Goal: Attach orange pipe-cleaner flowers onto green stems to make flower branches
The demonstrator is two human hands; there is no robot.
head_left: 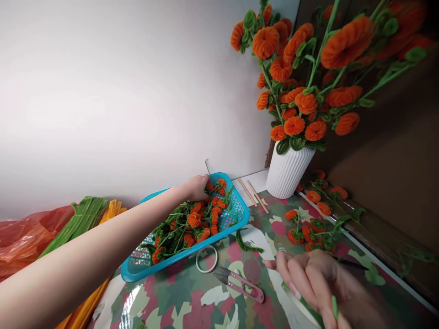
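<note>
My left hand (pixel 198 187) reaches into the far side of a blue plastic basket (pixel 236 219), its fingers closed among small orange chenille flowers (pixel 194 220) with green stems. A thin wire (pixel 207 166) rises just behind that hand, and an orange flower shows at its fingertips. At the lower right my right hand (pixel 318 278) is curled around a green strip (pixel 305 308) with a pale edge, perhaps tape; a short green piece (pixel 334 307) also pokes out between its fingers. Pink thread snips (pixel 242 284) and a pale ring (pixel 206 259) lie between the hands.
A ribbed white vase (pixel 290 171) full of tall orange flowers (pixel 294 125) stands at the back right. Loose flower sprigs (pixel 308 230) lie before it. Two wooden sticks (pixel 252 194) lie beside the basket. Green chenille stems (pixel 82 219) and red plastic (pixel 34 233) are at left.
</note>
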